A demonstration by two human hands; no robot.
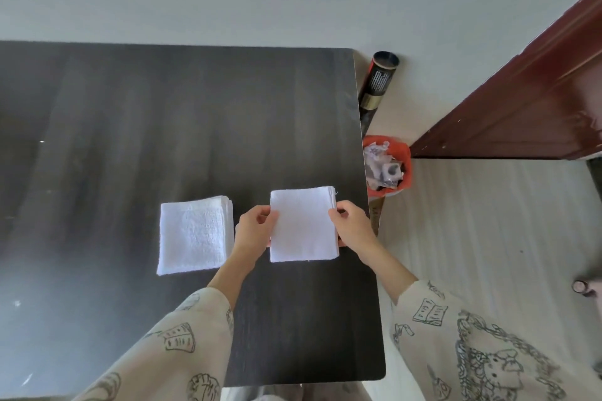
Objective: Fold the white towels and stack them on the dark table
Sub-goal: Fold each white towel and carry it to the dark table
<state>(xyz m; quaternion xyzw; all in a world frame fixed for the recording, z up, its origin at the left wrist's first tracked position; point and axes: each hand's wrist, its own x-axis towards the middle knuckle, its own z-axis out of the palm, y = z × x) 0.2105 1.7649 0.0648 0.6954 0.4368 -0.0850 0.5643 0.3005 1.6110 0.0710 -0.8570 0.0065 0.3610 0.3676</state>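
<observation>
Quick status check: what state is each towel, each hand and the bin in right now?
Right towel: folded square, gripped at both side edges.
Left towel: folded, lying flat on the dark table, untouched.
Left hand: pinches the right towel's left edge.
Right hand: pinches its right edge.
Orange bin: holds crumpled waste.

Head view, down onto table (163, 140)
</observation>
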